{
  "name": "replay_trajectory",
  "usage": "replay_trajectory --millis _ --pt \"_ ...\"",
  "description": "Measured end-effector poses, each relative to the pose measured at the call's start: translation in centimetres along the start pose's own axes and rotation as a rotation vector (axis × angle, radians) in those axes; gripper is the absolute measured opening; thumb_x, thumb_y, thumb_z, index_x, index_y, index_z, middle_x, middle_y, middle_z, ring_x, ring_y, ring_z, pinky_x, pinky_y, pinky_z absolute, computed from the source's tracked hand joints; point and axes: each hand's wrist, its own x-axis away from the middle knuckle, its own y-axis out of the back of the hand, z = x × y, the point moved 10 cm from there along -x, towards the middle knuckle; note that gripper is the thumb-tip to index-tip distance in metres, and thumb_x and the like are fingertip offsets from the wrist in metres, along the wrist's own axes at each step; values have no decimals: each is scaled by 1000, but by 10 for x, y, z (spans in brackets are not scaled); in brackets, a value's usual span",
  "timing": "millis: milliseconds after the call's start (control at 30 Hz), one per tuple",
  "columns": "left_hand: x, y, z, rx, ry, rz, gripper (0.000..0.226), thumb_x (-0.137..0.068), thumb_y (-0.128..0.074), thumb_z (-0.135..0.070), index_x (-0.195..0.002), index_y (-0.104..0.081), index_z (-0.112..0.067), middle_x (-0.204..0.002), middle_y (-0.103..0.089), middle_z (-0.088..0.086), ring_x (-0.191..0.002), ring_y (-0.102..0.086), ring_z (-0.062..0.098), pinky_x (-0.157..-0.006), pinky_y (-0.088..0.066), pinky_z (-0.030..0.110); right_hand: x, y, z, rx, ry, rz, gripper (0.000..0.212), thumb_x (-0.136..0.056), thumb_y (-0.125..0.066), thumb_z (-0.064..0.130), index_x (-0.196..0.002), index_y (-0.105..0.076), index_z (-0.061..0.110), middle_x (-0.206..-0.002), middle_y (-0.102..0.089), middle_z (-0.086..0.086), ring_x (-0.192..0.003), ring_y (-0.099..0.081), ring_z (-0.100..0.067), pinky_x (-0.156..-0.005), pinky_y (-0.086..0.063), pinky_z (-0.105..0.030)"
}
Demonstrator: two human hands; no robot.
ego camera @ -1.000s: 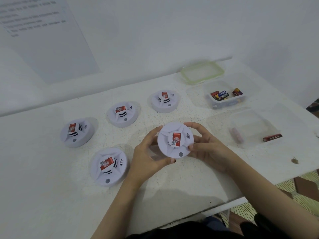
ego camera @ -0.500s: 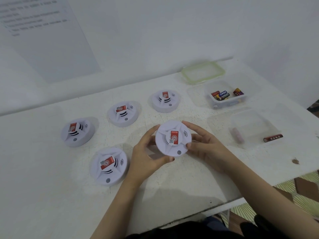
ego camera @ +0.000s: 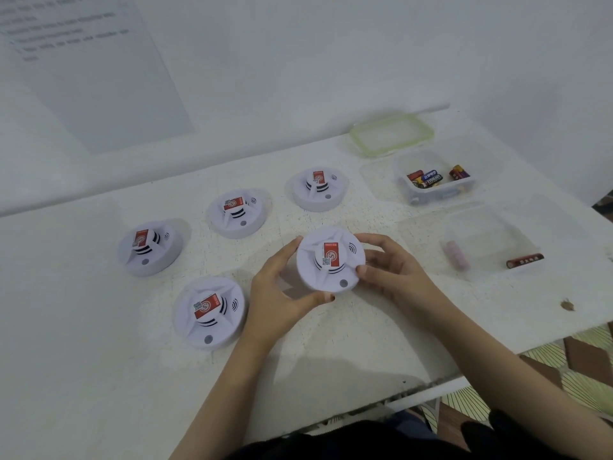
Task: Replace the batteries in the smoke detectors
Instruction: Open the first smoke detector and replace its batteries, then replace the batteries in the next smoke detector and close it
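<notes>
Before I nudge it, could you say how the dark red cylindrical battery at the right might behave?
Lying on its side, the dark red cylindrical battery probably rolls if pushed. Its smooth round casing looks rigid, perhaps slippery.

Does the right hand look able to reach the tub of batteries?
Probably yes: the right hand grips the smoke detector, but the tub stands open on that side, lid off behind it, nothing between.

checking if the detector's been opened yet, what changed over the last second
The held smoke detector edged slightly left and away, perhaps turning a little. The left hand and right hand kept gripping its rim; nothing was let go. The four other detectors, the tub of batteries and the red battery stayed put.
</notes>
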Motion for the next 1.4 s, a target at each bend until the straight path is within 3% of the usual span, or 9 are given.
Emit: replay_trajectory --millis 233,367,467,667,767,933,1067,1233,1400 --pt "3 4 -5 -94 2 -53 81 -52 -80 -57 -127 -52 -42 -126 -56 -28 -120 -46 -10 -97 -35 12 -4 9 18 429 167 -70 39 -84 -70 16 -121 -62 27 -115 -66 11 -83 -58 -9 -80 -51 -25" --pt "4 2 -4 -157 10 -45 82 -49 -78 -58 -124 -49 -46 -121 -50 -35 -117 -41 -16 -96 -33 14 -5 16 18 708 194 -148 40 -71 -69 48 -109 -55 53 -126 -51 20 -113 -43 -2 -95 -32 -26" --pt "5 1 1 -209 27 -23 82 -47 -83 -53 -122 -51 -45 -116 -50 -36 -113 -40 -18 -94 -32 12 -4 16 14 804 176 -167 41 -68 -64 50 -104 -47 60 -133 -35 20 -124 -23 -3 -99 -16 -26" --pt "6 -2 -1 -319 20 31 84 -52 -71 -68 -126 -59 -30 -116 -48 -34 -112 -37 -20 -97 -28 9 0 16 16 841 217 -183 37 -79 -74 31 -112 -59 41 -134 -41 14 -126 -25 -5 -103 -17 -27" --pt "11 -5 -4 -323 47 65 84 -61 -78 -59 -134 -47 -34 -124 -41 -34 -116 -32 -20 -99 -22 6 1 13 16 885 253 -195 43 -77 -65 49 -116 -62 32 -128 -49 13 -122 -34 -6 -103 -23 -26" --pt "31 13 -16 -285 59 -41 74 -77 -79 -39 -138 -37 -39 -134 -38 -27 -124 -29 -20 -100 -20 -2 11 -3 30 859 451 -270 47 -80 -50 46 -119 -58 21 -120 -52 14 -112 -41 0 -97 -21 -3" --pt "46 65 -30 -453 -52 -226 62 -75 -62 -50 -131 -57 -23 -133 -50 -14 -127 -38 -2 -109 -20 8 13 -50 47 956 648 -205 34 -81 -51 29 -110 -63 15 -111 -63 8 -107 -53 -10 -98 -30 -18" --pt "67 116 12 -643 265 -133 111 -51 -57 -67 -149 -33 -22 -152 -38 3 -141 -31 25 -112 -23 35 5 -112 32 1156 720 34 39 -80 -52 36 -115 -61 21 -107 -66 8 -113 -53 -13 -112 -14 -41" --pt "75 123 24 -341 324 -115 112 -44 -65 -62 -146 -32 -29 -131 -43 -26 -123 -42 0 -101 -31 17 -9 -149 8 1348 623 250 60 -79 -40 49 -130 -52 21 -120 -65 3 -125 -51 -21 -111 16 -50"
